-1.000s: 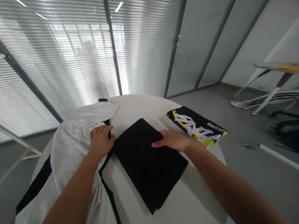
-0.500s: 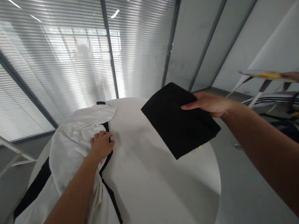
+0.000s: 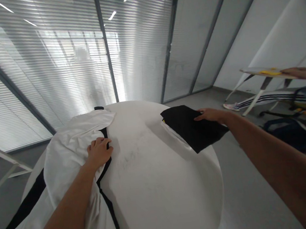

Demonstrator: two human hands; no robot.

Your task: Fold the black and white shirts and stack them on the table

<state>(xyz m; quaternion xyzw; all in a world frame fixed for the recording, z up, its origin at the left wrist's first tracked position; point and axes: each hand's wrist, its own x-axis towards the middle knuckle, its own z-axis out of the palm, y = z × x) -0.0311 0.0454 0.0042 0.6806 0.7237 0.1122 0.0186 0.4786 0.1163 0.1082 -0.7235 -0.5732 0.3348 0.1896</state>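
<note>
Setting-down step, I judge: folded black cloth at right edge of table.
Right hand pinches it; left hand on white cloth, grip I can't tell. Next calls for level release.

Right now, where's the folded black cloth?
In the head view, the folded black cloth is in the right hand, over the right side of the round white table, partly covering a white-edged bundle.

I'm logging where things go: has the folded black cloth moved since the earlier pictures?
Yes. Against the round white table, the folded black cloth in the right hand has gone right, from the middle to the edge.
</note>
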